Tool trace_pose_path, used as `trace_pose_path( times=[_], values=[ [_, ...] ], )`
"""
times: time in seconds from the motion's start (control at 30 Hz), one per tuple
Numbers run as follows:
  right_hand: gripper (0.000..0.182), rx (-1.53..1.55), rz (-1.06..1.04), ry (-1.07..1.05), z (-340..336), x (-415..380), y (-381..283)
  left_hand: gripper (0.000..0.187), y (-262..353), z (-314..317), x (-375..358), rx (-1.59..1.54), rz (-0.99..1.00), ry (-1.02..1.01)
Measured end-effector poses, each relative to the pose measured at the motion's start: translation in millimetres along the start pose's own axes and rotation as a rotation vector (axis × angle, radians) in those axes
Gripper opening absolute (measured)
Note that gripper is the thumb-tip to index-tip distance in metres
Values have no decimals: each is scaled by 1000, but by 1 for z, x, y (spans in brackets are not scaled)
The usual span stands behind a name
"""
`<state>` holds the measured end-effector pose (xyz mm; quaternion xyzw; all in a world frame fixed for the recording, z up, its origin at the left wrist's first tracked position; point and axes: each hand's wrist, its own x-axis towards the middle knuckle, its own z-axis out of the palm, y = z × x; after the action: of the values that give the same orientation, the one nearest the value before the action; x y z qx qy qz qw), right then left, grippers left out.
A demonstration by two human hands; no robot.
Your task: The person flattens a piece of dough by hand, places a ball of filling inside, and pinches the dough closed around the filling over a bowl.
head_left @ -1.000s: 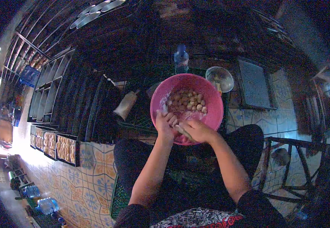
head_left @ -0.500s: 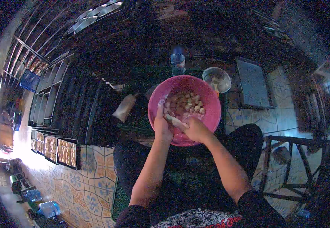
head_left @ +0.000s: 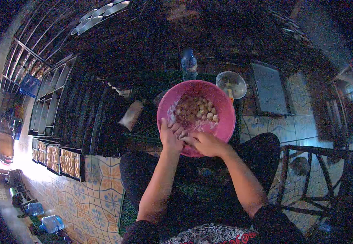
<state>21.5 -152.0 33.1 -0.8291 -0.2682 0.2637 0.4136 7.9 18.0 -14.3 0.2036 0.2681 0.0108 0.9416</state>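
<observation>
A pink basin (head_left: 226, 129) sits in front of my crossed legs. Small pale dough balls (head_left: 210, 116) lie in it beside a brownish crumbly heap (head_left: 188, 108), with white powder on the basin wall. Over the near left part of the basin, my left hand (head_left: 171, 137) has its fingers curled around a piece of pale dough (head_left: 183, 134), mostly hidden. My right hand (head_left: 205, 144) is closed too, its thumb and fingertips pinching at that dough against the left fingers.
Behind the basin stand a water bottle (head_left: 189, 65) and a metal bowl (head_left: 238, 77) with an orange-handled tool. A plastic bag (head_left: 131, 114) lies to the left. Trays of bread rolls (head_left: 70, 163) are on the tiled floor, a flat tray (head_left: 271, 88) leans right, and a metal frame (head_left: 306, 179) stands nearby.
My hands have drawn together. The pale dough strand that stretched between them is now mostly covered by curled fingers, and the right hand has shifted slightly down and left.
</observation>
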Motion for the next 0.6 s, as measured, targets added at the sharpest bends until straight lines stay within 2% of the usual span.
trace_pose_path(
  times=[0.07, 0.13, 0.17, 0.23, 0.3, 0.37, 0.4, 0.43, 0.47, 0.6],
  values=[
    [37, 32, -90, -85, -7, 2, 8, 38, 0, -9, 1, 32, 33, 22],
    [37, 137, -94, -68, 0, 10, 27, 37, 1, -18, 5, -61, 30, -313],
    [38, 243, -100, -51, 4, 14, 38, 37, -1, -11, 4, -58, 27, -317],
    [36, 273, -80, -27, 10, 16, 44, 42, 6, 43, -20, 8, 90, 199],
    [34, 304, -60, -13, 10, 15, 43, 37, 9, 50, -17, 8, 114, 192],
    [33, 76, -43, -83, 5, 16, 40, 33, 11, 41, -10, 8, 142, 195],
    [33, 81, -42, -90, -3, 12, 25, 32, 9, 23, 3, 75, 189, 78],
    [33, -114, -7, -54, -16, 5, 1, 33, 8, 11, 9, 143, 233, -39],
    [33, -311, 25, -17, -23, 2, -12, 38, 11, 39, -14, 223, 209, 79],
    [36, -207, -60, 72, -21, 4, -7, 43, 8, 15, -4, 23, 107, 45]
  ],
)
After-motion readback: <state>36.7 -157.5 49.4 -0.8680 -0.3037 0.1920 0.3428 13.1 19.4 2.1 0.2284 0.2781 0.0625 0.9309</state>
